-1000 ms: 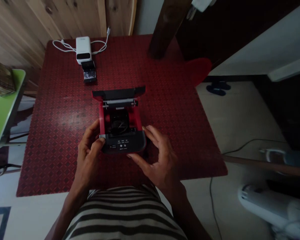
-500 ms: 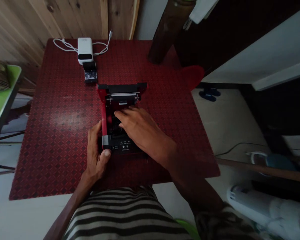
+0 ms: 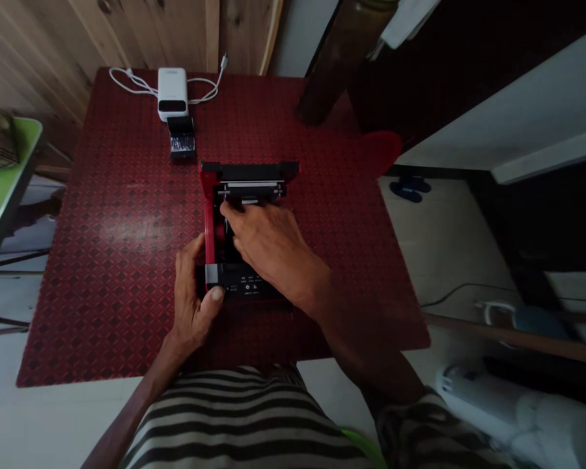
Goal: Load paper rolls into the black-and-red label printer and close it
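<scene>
The red-and-black device (image 3: 235,280) stands on the patterned table (image 3: 117,286), presumably light and rigid, its raised lid (image 3: 254,172) likely fragile, best held by its side walls; the left hand (image 3: 190,309), half-open, cups its near left corner, the right hand (image 3: 273,247) curls inside, hold indeterminable.
</scene>
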Motion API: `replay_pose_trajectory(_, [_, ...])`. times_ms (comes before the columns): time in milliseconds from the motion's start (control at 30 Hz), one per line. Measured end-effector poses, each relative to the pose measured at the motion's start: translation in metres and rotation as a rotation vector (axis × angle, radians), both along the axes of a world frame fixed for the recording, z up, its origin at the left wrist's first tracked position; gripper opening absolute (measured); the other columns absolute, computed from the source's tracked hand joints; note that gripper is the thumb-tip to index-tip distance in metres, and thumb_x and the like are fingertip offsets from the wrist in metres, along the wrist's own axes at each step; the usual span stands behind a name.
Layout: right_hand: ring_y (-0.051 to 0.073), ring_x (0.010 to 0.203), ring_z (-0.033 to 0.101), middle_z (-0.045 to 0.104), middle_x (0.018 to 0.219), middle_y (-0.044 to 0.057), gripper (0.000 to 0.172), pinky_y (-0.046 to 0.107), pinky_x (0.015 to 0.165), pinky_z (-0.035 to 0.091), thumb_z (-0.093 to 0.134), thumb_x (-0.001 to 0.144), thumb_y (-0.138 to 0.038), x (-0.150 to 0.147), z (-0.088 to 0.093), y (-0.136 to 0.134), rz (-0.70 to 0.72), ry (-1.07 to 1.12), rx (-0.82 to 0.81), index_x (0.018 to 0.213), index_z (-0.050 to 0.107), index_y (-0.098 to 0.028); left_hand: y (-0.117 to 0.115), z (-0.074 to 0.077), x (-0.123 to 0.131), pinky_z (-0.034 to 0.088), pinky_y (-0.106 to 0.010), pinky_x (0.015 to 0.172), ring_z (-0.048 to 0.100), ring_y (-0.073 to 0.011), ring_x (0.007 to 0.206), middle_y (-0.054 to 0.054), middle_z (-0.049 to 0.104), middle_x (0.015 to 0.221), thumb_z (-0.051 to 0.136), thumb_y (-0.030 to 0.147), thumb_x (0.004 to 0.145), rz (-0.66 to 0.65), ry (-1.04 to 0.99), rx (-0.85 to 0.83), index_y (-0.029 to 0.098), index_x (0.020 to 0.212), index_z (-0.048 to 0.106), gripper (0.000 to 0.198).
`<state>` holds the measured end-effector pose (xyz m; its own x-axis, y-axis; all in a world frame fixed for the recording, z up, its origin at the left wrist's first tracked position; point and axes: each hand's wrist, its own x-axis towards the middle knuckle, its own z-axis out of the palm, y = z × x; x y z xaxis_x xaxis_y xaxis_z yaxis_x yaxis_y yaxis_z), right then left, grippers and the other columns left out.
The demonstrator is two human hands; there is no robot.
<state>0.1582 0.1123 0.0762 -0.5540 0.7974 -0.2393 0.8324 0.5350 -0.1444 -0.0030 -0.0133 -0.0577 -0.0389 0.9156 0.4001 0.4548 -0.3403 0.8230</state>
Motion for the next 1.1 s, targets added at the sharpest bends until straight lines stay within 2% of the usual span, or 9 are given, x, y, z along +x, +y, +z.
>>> replay_pose_trajectory(100, [0.034,0.121,0.087,0.09,0.134,0.016,0.045,0.042,0.097,0.068,0.054,0.12,-0.009,0.0,0.004,-0.002,0.008,-0.004,0.023,0.159,0.073,-0.022,0.001,0.0,0.0,0.053,-0.062,0.126,0.065,-0.0391,0.147,-0.018,0.064,0.168,0.049,0.07,0.123,0.001,-0.002,-0.005,0.031,0.186,0.048,0.074])
replay_pose_trajectory(267, [0.031,0.11,0.085,0.09,0.115,0.013,0.033,0.042,0.095,0.063,0.058,0.117,-0.007,0.012,-0.003,-0.022,0.021,0.116,0.166,0.14,0.077,-0.02,0.001,-0.001,0.002,0.055,-0.061,0.123,0.065,-0.038,0.144,-0.017,0.064,0.166,0.049,0.069,0.123,0.004,-0.02,0.006,0.032,0.187,0.047,0.074])
replay_pose_trajectory(400, [0.029,0.109,0.084,0.09,0.115,0.011,0.023,0.043,0.097,0.064,0.071,0.109,-0.007,0.047,0.004,-0.042,-0.029,0.463,0.328,0.126,0.078,-0.021,-0.001,-0.002,0.001,0.053,-0.06,0.125,0.063,-0.0386,0.147,-0.016,0.062,0.17,0.05,0.068,0.123,-0.002,-0.04,-0.009,0.034,0.189,0.045,0.074])
replay_pose_trajectory(500, [0.028,0.115,0.085,0.09,0.127,0.008,0.036,0.045,0.107,0.066,0.087,0.099,-0.011,0.087,0.004,-0.031,-0.194,0.784,0.404,0.131,0.079,-0.024,-0.001,-0.001,0.0,0.055,-0.057,0.121,0.065,-0.0371,0.142,-0.015,0.064,0.165,0.05,0.068,0.123,-0.001,-0.051,-0.022,0.035,0.189,0.046,0.073])
replay_pose_trajectory(567, [0.028,0.119,0.084,0.09,0.131,0.007,0.041,0.048,0.112,0.066,0.093,0.094,-0.015,0.112,-0.01,-0.006,-0.33,0.918,0.447,0.131,0.081,-0.028,0.0,-0.001,0.0,0.056,-0.055,0.118,0.066,-0.0363,0.139,-0.015,0.066,0.161,0.051,0.068,0.123,0.003,-0.056,-0.006,0.034,0.188,0.047,0.073])
replay_pose_trajectory(667, [0.027,0.112,0.084,0.09,0.12,0.004,0.029,0.051,0.108,0.067,0.09,0.094,-0.023,0.133,-0.052,0.039,-0.513,1.108,0.387,0.122,0.082,-0.028,0.002,-0.001,0.001,0.054,-0.056,0.122,0.065,-0.0375,0.143,-0.015,0.065,0.164,0.05,0.067,0.123,0.017,-0.053,0.009,0.033,0.187,0.049,0.073])
replay_pose_trajectory(833, [0.027,0.112,0.081,0.086,0.112,0.001,0.03,0.047,0.11,0.064,0.096,0.088,-0.033,0.121,-0.123,0.077,-0.647,1.237,0.261,0.108,0.074,-0.029,0.003,-0.002,0.002,0.053,-0.056,0.124,0.066,-0.0383,0.147,-0.016,0.065,0.168,0.05,0.067,0.122,0.024,-0.048,0.019,0.031,0.186,0.051,0.073])
replay_pose_trajectory(933, [0.026,0.108,0.079,0.085,0.107,0.0,0.032,0.045,0.107,0.063,0.095,0.085,-0.033,0.107,-0.142,0.074,-0.647,1.212,0.171,0.105,0.071,-0.029,0.003,-0.001,0.002,0.052,-0.055,0.126,0.065,-0.038,0.148,-0.016,0.064,0.171,0.049,0.066,0.123,0.016,-0.051,0.014,0.031,0.187,0.051,0.073])
replay_pose_trajectory(1100, [0.028,0.109,0.08,0.087,0.11,0.001,0.033,0.047,0.107,0.063,0.093,0.087,-0.037,0.102,-0.152,0.068,-0.635,1.142,0.086,0.109,0.07,-0.031,0.004,0.002,0.002,0.053,-0.052,0.122,0.066,-0.0364,0.142,-0.015,0.066,0.165,0.049,0.069,0.122,0.019,-0.056,0.001,0.033,0.186,0.052,0.073])
